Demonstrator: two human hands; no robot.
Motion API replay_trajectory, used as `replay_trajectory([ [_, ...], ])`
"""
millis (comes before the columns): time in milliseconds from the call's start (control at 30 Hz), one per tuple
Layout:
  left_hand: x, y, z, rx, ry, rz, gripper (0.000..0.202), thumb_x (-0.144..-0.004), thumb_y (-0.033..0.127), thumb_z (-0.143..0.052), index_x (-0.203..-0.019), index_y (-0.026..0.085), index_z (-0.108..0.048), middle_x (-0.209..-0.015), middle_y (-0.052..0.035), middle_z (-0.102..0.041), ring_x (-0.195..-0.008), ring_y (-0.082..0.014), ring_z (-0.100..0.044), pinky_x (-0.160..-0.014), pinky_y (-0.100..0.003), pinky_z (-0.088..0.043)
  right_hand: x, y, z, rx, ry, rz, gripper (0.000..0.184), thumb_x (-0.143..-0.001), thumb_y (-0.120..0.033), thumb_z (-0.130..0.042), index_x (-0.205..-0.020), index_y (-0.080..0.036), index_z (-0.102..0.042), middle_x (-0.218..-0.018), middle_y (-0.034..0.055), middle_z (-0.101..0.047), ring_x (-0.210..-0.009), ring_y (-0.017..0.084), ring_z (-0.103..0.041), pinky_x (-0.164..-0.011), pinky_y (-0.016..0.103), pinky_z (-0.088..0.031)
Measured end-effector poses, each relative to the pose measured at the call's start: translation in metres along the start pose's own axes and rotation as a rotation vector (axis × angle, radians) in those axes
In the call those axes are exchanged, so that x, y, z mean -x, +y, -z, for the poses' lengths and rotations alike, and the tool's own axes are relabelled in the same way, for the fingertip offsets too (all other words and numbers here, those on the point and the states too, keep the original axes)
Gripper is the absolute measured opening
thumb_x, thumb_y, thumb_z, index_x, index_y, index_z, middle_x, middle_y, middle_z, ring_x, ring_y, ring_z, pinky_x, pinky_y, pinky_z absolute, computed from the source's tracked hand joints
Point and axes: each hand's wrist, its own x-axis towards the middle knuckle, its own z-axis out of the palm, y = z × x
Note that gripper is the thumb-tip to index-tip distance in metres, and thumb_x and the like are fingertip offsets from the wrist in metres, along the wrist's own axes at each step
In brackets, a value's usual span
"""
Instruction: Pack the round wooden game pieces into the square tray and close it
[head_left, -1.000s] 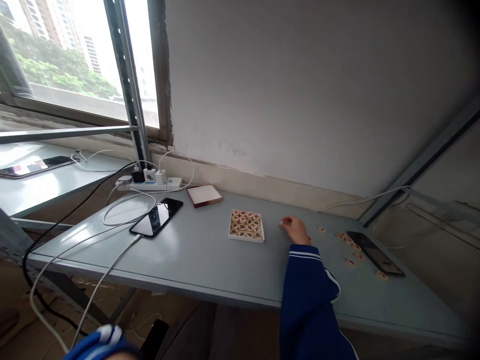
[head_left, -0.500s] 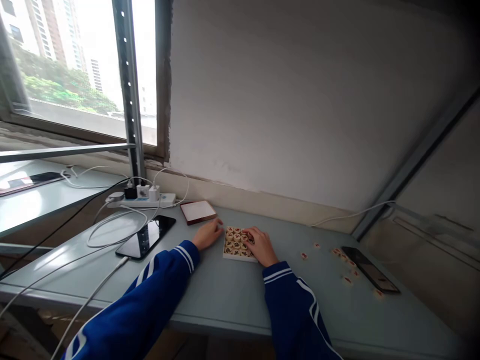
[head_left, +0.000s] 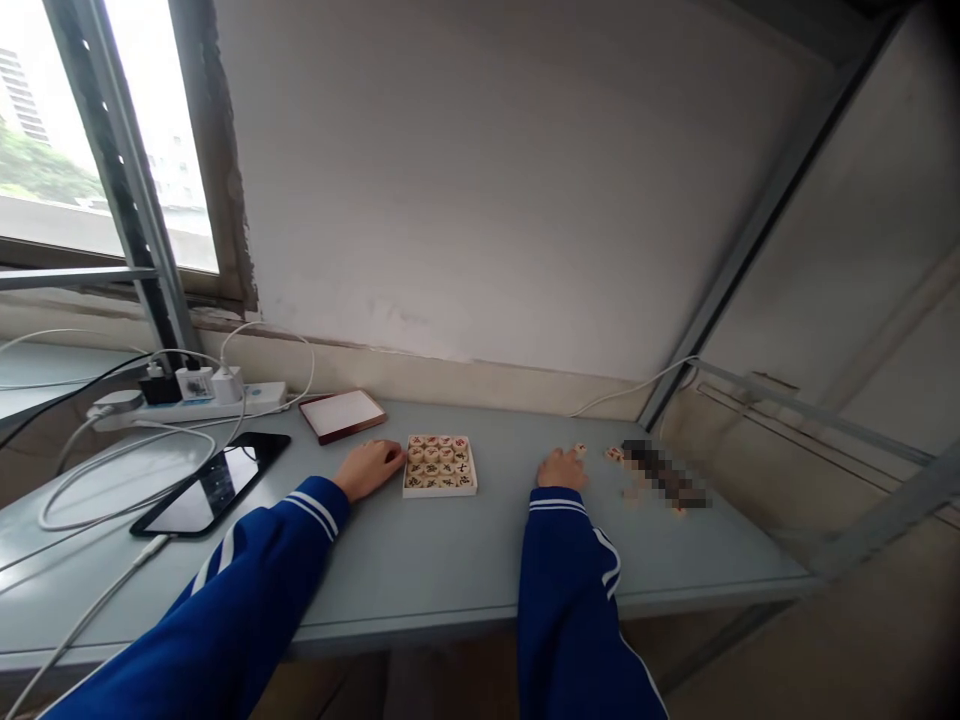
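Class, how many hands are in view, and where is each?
2: the left hand, just left of the white box; the right hand, right of that box, near a loose piece. No other hand shows.

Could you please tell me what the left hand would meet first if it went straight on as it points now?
The left hand would most likely meet the shallow white square box of round cream pieces first; whether hand and box touch is unclear.

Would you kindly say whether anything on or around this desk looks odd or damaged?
The wall edge beside the window frame looks ragged, as if chipped. Loose pieces lie right of the white box, unlike the neat rows inside.
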Motion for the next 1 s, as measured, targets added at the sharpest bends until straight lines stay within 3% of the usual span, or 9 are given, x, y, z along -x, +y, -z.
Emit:
replay_trajectory([
  [133,0.0,0.0,0.0,0.008,0.005,0.012,0.043,-0.082,0.047,-0.03,-0.077,0.019,-0.062,-0.079,-0.0066,-0.064,-0.073,-0.0202,-0.057,-0.059,-0.026,-0.035,-0.003,-0.003,-0.011,-0.134,-0.013,0.042,0.025,-0.076,-0.007,-0.04,-0.093,-0.005,-0.058,-0.096,0.022,-0.052,-0.079,0.021,-0.052,-0.062,0.031,-0.036],
  [233,0.0,-0.002,-0.001,0.015,0.009,0.007,0.043,-0.081,0.047,-0.031,-0.074,0.019,-0.063,-0.074,-0.0061,-0.063,-0.07,-0.0192,-0.056,-0.057,-0.025,-0.034,-0.004,-0.016,-0.01,-0.274,-0.032,0.209,0.016,-0.074,-0.013,-0.048,-0.085,-0.01,-0.06,-0.087,0.0133,-0.057,-0.075,0.017,-0.054,-0.066,0.027,-0.039],
  [333,0.0,-0.002,-0.002,0.035,0.018,0.002,0.041,-0.081,0.046,-0.033,-0.076,0.018,-0.063,-0.074,-0.006,-0.063,-0.069,-0.0186,-0.056,-0.055,-0.025,-0.033,-0.001,-0.034,-0.004,-0.414,-0.043,0.391,0.019,-0.077,-0.021,-0.048,-0.092,-0.016,-0.058,-0.087,0.0052,-0.059,-0.072,0.012,-0.055,-0.069,0.024,-0.042],
  [533,0.0,-0.002,-0.004,0.048,0.035,0.002,0.038,-0.081,0.042,-0.034,-0.075,0.017,-0.062,-0.073,-0.006,-0.063,-0.068,-0.0183,-0.056,-0.056,-0.025,-0.033,0.023,-0.061,0.002,-0.7,-0.079,0.781,0.017,-0.078,-0.027,-0.049,-0.093,-0.021,-0.056,-0.089,0.0017,-0.057,-0.077,0.013,-0.053,-0.071,0.025,-0.043],
  [667,0.0,-0.002,-0.004,0.042,0.037,-0.01,0.039,-0.083,0.042,-0.032,-0.074,0.017,-0.061,-0.074,-0.0064,-0.063,-0.069,-0.0184,-0.056,-0.057,-0.025,-0.034,0.031,-0.067,0.003,-0.689,-0.05,0.849,0.016,-0.079,-0.026,-0.049,-0.094,-0.023,-0.056,-0.091,0.0019,-0.056,-0.084,0.015,-0.052,-0.076,0.028,-0.041],
  [1000,0.0,-0.003,-0.006,0.045,0.032,-0.041,0.041,-0.084,0.043,-0.029,-0.078,0.019,-0.06,-0.082,-0.0068,-0.064,-0.074,-0.0197,-0.057,-0.06,-0.026,-0.036,0.032,-0.069,0.001,-0.676,-0.07,0.863,0.013,-0.08,-0.024,-0.048,-0.09,-0.022,-0.055,-0.091,0.0022,-0.054,-0.079,0.014,-0.052,-0.075,0.028,-0.04],
])
